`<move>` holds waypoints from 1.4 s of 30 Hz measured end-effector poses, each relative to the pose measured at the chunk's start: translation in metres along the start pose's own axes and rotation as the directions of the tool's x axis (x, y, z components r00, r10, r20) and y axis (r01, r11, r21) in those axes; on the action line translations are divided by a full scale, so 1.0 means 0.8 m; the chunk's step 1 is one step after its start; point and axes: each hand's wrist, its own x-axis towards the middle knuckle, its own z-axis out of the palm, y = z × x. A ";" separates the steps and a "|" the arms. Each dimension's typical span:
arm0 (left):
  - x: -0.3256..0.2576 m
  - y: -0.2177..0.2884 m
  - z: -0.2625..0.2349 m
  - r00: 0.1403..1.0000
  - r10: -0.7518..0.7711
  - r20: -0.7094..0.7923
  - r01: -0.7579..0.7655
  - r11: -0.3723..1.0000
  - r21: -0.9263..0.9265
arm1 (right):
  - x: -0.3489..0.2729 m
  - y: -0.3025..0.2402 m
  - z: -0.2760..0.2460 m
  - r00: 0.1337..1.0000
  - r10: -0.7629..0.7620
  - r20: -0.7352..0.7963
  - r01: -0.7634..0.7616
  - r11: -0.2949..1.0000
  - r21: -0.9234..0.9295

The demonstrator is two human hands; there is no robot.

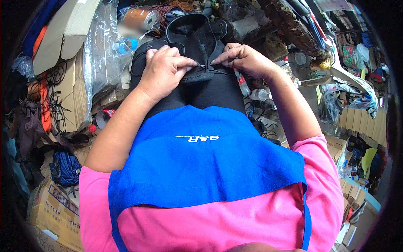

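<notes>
A black piece that looks like a shoe upper (197,77), with a raised open collar and a seam down its middle, rests across my thighs. Over its near part, my left hand (161,69) comes in from the left, thumb and forefinger pinched at a dark thread (220,71) by the seam. My right hand (247,60) pinches at the thread from the other side, its other fingers curled. The two sets of fingertips are close together but apart. The thread is thin, and its exact path between the fingers is hard to make out.
An orange spool (137,17) and a blue-capped bottle (126,45) lie beyond my left hand. Clear plastic sheeting (98,59) and cardboard (69,92) stand at left. Pale-handled scissors (338,72) are at right, near small clear bottles (260,95). A carton (54,214) sits lower left.
</notes>
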 end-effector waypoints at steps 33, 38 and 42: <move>0.017 0.034 0.002 0.877 -0.422 0.230 0.451 0.887 -0.093 | 0.002 -0.009 0.039 0.957 0.243 -0.158 -0.148 0.877 0.457; 0.027 0.038 0.000 0.929 -0.292 0.226 0.308 0.950 -0.040 | 0.016 -0.006 0.029 0.965 0.248 -0.091 -0.205 0.921 0.331; 0.031 0.035 -0.010 0.977 -0.124 0.176 0.104 0.988 0.116 | 0.015 -0.007 0.018 0.987 0.138 -0.085 -0.113 0.960 0.255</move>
